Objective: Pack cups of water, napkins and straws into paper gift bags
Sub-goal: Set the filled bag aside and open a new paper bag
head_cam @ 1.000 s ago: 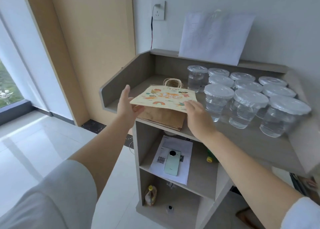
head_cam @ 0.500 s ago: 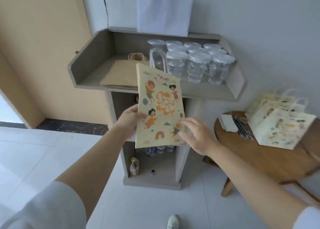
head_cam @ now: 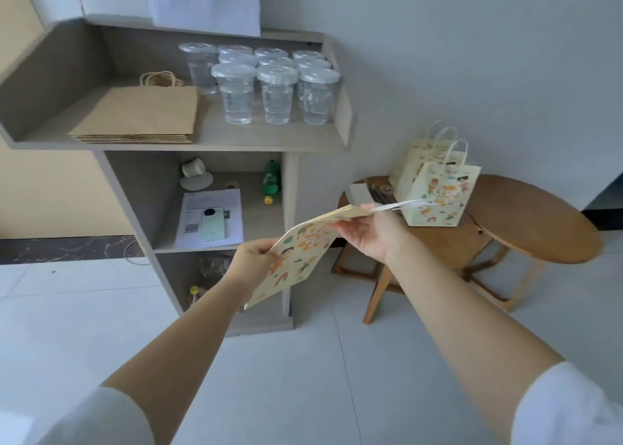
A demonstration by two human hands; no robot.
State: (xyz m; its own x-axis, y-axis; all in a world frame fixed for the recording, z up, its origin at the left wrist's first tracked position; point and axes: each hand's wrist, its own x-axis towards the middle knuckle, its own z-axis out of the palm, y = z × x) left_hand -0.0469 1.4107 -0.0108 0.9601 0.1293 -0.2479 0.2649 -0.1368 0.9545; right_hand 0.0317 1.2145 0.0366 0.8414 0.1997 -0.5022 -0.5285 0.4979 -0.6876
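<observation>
Head view: flat printed gift bag (head_cam: 303, 247) at frame centre, tilted; left hand (head_cam: 251, 263) grip pinches its lower edge, right hand (head_cam: 373, 235) grip holds top edge near handles. Water cups (head_cam: 276, 95) on shelf (head_cam: 215, 138), upper centre

The white paper sheet (head_cam: 205, 3) above the grey wooden shelf unit (head_cam: 138, 202) is cut by the top edge; on its top shelf, rear clear lidded water cups (head_cam: 271, 53) are half hidden behind others.
</observation>
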